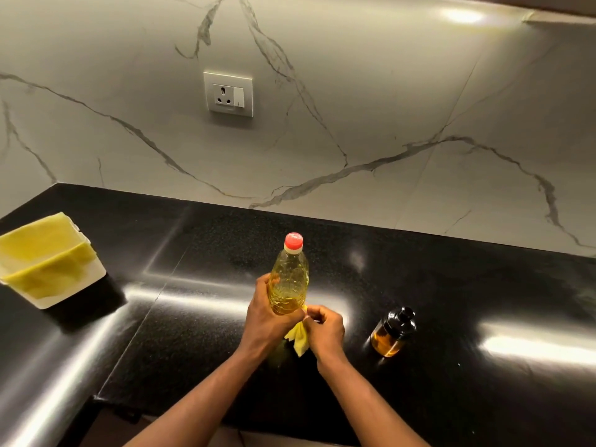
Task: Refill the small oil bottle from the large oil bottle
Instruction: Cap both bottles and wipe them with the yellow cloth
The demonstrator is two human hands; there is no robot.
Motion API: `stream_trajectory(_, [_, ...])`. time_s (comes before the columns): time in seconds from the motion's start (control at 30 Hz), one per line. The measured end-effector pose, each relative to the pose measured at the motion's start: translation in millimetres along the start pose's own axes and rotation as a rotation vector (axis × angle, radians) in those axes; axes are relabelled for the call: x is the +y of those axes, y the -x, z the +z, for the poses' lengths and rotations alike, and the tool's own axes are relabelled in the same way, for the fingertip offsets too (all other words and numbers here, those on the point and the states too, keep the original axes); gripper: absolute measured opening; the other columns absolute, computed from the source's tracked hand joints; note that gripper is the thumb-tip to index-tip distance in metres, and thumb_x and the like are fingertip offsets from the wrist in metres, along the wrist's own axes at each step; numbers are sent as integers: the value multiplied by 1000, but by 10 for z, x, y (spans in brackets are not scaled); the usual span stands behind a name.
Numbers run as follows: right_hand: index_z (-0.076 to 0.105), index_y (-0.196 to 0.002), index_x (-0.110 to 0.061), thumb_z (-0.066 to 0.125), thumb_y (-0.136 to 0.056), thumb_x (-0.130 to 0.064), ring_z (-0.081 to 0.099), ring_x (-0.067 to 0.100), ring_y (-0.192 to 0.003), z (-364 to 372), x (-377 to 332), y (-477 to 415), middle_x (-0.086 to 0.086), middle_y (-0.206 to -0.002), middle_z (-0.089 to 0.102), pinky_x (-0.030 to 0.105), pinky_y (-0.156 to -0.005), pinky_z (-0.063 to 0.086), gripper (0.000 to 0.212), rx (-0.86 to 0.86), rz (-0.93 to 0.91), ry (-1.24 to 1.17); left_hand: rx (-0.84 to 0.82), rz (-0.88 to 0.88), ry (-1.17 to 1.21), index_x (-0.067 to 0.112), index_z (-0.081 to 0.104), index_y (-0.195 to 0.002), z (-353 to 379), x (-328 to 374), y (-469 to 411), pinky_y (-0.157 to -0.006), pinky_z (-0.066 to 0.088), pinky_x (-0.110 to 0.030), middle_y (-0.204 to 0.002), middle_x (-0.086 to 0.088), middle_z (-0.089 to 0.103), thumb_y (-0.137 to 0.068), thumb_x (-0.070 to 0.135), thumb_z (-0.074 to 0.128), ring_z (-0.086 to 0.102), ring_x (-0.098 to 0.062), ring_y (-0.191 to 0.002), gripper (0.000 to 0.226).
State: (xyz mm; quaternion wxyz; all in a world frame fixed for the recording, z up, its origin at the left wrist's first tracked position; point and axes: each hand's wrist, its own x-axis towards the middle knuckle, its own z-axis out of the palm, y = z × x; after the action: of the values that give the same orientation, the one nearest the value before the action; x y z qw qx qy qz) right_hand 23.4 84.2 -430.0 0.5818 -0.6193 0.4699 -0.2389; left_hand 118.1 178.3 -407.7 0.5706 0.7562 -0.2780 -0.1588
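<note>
The large oil bottle (289, 279) is clear plastic, full of yellow oil, with a red cap on; it stands upright at the middle of the black counter (451, 285). My left hand (266, 312) is wrapped around its lower part. My right hand (324, 330) pinches a yellow cloth (298, 338) against the bottle's base. The small oil bottle (392, 332) is amber glass with a black top and some oil inside; it stands apart, to the right of my right hand.
A white bin (69, 288) lined with a yellow bag sits at the left of the counter. A marble wall with a socket (228, 94) rises behind. The counter's front edge runs near my forearms.
</note>
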Motion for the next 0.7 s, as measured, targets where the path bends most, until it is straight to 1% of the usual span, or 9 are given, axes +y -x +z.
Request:
stream_trajectory(0.1, [84,-93,-18,70,-96,1,79,14,-84,1,28,192,-4,-84,82,25,-72,62,24,14,-26,-85,15,-28,-18,41,45,-126,-21,-31,-39,-86,58,-29,-117,10,64,-55,60,95,66,-6,-105,88])
stream_trajectory(0.17, [83,-96,-18,68,-96,2,78,11,-84,-8,-25,215,-4,-87,81,21,-70,60,25,58,-77,-125,20,-18,-46,40,48,-124,-19,-39,-46,-86,55,-28,-116,9,60,-58,55,98,63,-8,-108,84])
stream_trajectory(0.3, [83,-92,-22,66,-94,5,79,21,-88,10,-188,7,-1,-89,82,37,-75,65,31,45,-32,-167,44,29,-116,34,50,-124,7,-38,-36,-97,50,-37,-112,17,48,-62,48,98,50,-16,-117,80])
stream_trajectory(0.37, [81,-90,-22,66,-94,6,78,16,-89,2,-223,-32,-3,-89,82,28,-75,64,32,29,-19,-118,54,32,-113,33,50,-129,5,-16,-12,-99,50,-40,-114,19,50,-59,52,97,51,-17,-118,86])
stream_trajectory(0.43, [80,-87,-23,67,-94,5,77,16,-87,-5,-170,-25,-4,-87,81,19,-70,59,31,21,-16,-52,58,13,-48,34,45,-137,-16,-22,-1,-96,53,-34,-121,17,55,-56,56,98,58,-8,-116,98])
stream_trajectory(0.5, [81,-86,-23,72,-93,2,78,17,-87,7,-32,30,-5,-84,80,19,-69,57,28,14,12,-18,41,-25,9,33,42,-139,-49,8,24,-89,55,-23,-123,17,59,-60,46,100,61,9,-110,99])
stream_trajectory(0.53, [81,-85,-23,74,-92,1,79,17,-86,20,16,75,-5,-82,80,22,-71,59,26,11,34,-37,32,-40,19,33,42,-138,-61,25,32,-86,55,-19,-122,17,61,-63,41,100,62,11,-106,95])
stream_trajectory(0.6, [82,-87,-21,75,-93,1,79,16,-84,36,58,143,-3,-81,81,29,-74,63,24,30,47,-103,15,-59,36,33,46,-133,-67,26,37,-81,56,-18,-117,14,66,-67,40,98,65,9,-101,84])
stream_trajectory(0.7, [83,-95,-18,70,-97,1,78,18,-84,6,-37,122,2,-88,82,26,-68,60,23,47,7,-198,1,-63,45,42,47,-127,-60,47,58,-83,55,-20,-117,15,65,-67,55,93,64,7,-103,77])
